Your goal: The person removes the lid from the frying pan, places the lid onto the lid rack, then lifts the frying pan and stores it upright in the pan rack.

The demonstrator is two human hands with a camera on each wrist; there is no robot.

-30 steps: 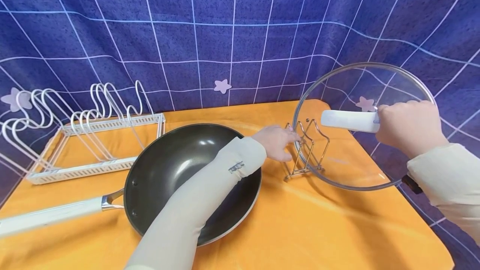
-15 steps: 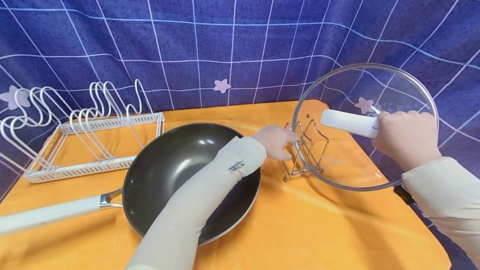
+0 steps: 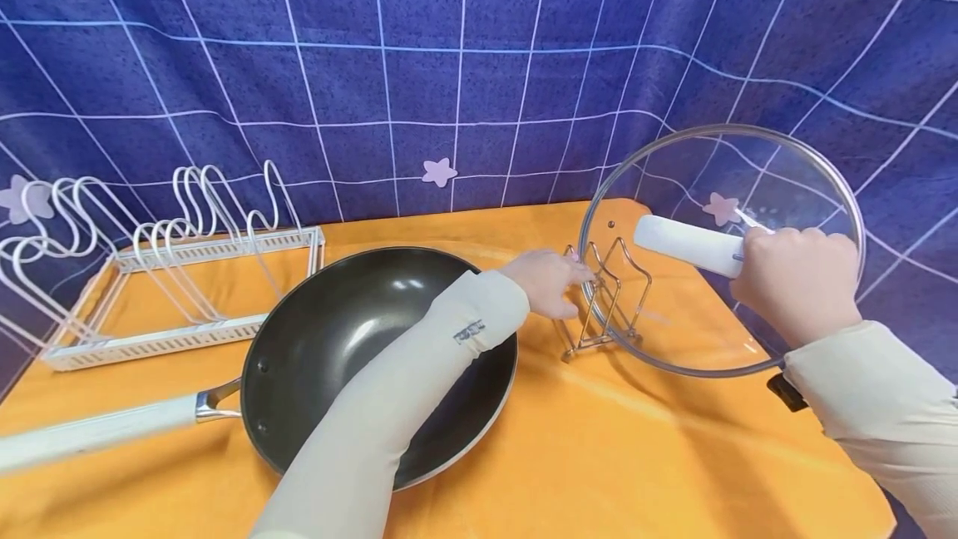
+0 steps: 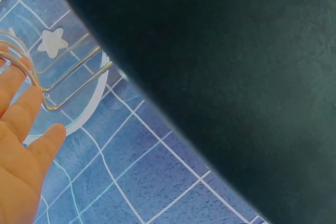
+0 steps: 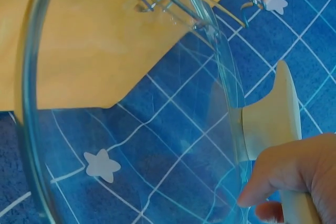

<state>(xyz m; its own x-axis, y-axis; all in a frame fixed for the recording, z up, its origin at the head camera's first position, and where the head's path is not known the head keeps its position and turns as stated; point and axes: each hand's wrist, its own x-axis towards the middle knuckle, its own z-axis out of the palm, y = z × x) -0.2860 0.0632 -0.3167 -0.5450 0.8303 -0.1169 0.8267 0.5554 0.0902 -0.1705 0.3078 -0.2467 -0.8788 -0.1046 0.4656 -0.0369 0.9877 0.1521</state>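
Note:
My right hand (image 3: 797, 281) grips the white handle (image 3: 688, 244) of a glass pot lid (image 3: 711, 323), which stands on edge with a metal rim. At its left side the rim passes among the wires of a small metal lid rack (image 3: 593, 343). My left hand (image 3: 550, 283) reaches across a dark wok (image 3: 352, 339), fingertips at the rack's left wires. In the left wrist view the fingers (image 4: 18, 106) are extended against the wire and the thumb stands apart. From the right wrist, the handle (image 5: 270, 116) shows with my thumb and fingers around its lower part.
A white wire pan rack (image 3: 160, 343) stands at the back left. The wok's long white handle (image 3: 97, 431) points left on the orange tabletop (image 3: 599, 456). Behind hangs a blue grid-patterned curtain (image 3: 337, 81) with stars.
My right hand and wrist have turned slightly, and the lid's handle tilts a little more. The left hand keeps its place at the rack. The whole view has shifted slightly.

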